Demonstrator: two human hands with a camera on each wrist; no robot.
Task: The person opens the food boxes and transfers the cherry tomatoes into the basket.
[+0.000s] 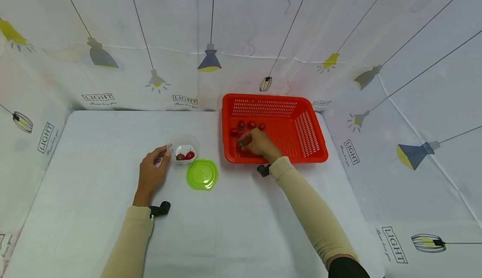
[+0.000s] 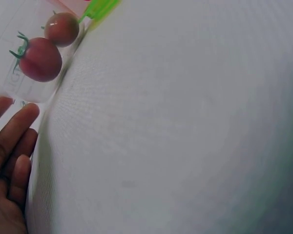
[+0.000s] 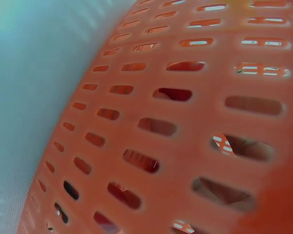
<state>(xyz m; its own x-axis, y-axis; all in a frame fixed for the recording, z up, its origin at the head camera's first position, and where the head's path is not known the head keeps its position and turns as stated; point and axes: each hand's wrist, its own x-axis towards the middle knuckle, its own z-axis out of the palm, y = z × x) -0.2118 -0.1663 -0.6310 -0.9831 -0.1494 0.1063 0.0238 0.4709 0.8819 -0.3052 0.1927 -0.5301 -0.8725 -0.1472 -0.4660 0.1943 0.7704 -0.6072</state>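
Note:
Beside a small clear plastic container (image 1: 183, 140), my left hand (image 1: 154, 169) touches its left side with relaxed, nearly straight fingertips. Two cherry tomatoes (image 1: 185, 156) lie in that container; the left wrist view shows them with green stems, above the fingers (image 2: 19, 126). My right hand (image 1: 257, 143) reaches into a red perforated basket (image 1: 320, 148), its fingers curled at a cherry tomato whose green stem shows by the fingertips. Several more cherry tomatoes (image 1: 251, 124) lie around that hand. In the right wrist view the basket wall (image 3: 185, 112) hides most of the hand.
A bright green lid (image 1: 202, 174) lies flat on the white table (image 1: 211, 228), just right of and nearer than the container. Behind the table hangs a white sheet (image 1: 241, 27) printed with lamps. The basket stands near the back right edge.

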